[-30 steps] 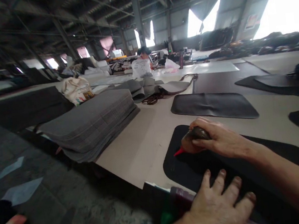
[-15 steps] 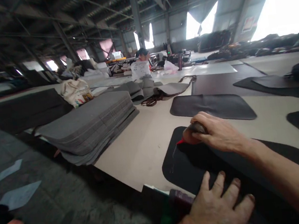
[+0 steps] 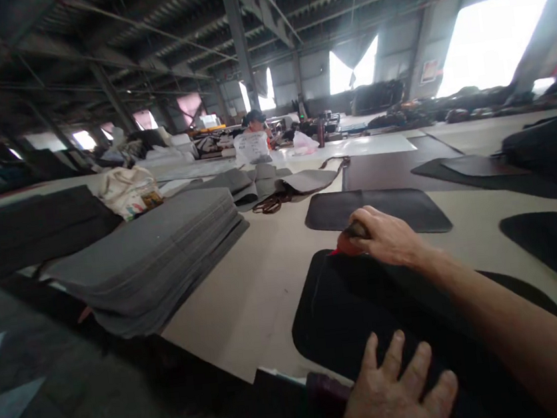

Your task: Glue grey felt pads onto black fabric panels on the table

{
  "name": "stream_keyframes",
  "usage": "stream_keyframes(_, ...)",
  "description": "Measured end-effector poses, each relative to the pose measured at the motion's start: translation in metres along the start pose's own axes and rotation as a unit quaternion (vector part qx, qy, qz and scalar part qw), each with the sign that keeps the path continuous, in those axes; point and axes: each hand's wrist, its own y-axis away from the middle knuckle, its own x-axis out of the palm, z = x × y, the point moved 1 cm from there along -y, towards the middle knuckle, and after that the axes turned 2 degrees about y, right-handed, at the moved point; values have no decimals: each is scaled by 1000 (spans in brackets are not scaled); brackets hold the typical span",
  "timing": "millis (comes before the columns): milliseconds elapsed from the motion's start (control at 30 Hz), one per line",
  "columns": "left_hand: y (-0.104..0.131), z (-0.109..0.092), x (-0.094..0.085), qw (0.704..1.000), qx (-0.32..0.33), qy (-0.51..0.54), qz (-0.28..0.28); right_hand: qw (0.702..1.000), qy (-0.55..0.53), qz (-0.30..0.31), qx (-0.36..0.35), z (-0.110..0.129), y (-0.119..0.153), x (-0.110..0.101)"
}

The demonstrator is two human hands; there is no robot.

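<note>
**Nozzle at far left corner of dark panel; pale line extended**

The right hand [image 3: 392,236] is closed around a small brownish bottle [image 3: 349,241], fingers curled about its body. The bottle is tilted, its red nozzle [image 3: 334,252] pointing left and down at the far left corner of the dark panel [image 3: 341,316]. Whether the tip touches the surface cannot be told.

Change noted: the nozzle has advanced towards the panel's far edge, and the faint pale line [image 3: 316,288] behind it has lengthened. In my judgement the line comes from the nozzle, and the left end of the panel is now traced for much of its depth.

The left hand [image 3: 390,394] is spread, palm down, over the near part of the panel. It appears to steady the piece; the pressure applied cannot be told.

The panel lies flat on the pale tabletop [image 3: 228,295], its left end near the table's near edge. A second dark panel [image 3: 379,209] lies just beyond the bottle, and another [image 3: 549,245] to the right. A thick stack of grey sheets [image 3: 160,229] is at left.
</note>
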Motion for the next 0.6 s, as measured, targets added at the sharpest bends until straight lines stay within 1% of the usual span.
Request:
stream_keyframes(67, -1, 1, -1, 1000, 1, 9, 7, 1000, 3, 6, 0, -6, 3, -4)
stream_keyframes(167, -1, 3, -4, 999, 4, 37, 34, 1000, 13, 17, 6, -20, 13, -16)
stream_keyframes(267, -2, 5, -9, 992, 1, 94, 81, 998, 33, 37, 37, -40, 29, -32)
stream_keyframes(367, -5, 6, -15, 974, -14, 176, 139, 994, 54, 61, 76, -62, 51, -49)
stream_keyframes(433, -7, 6, -17, 958, -29, 225, 175, 991, 64, 66, 94, -77, 68, -59)
stream_keyframes(533, -7, 6, -15, 939, -50, 272, 206, 987, 77, 62, 129, -99, 98, -72)
stream_keyframes(600, -6, 6, -13, 930, -61, 290, 217, 982, 81, 50, 160, -113, 119, -80)
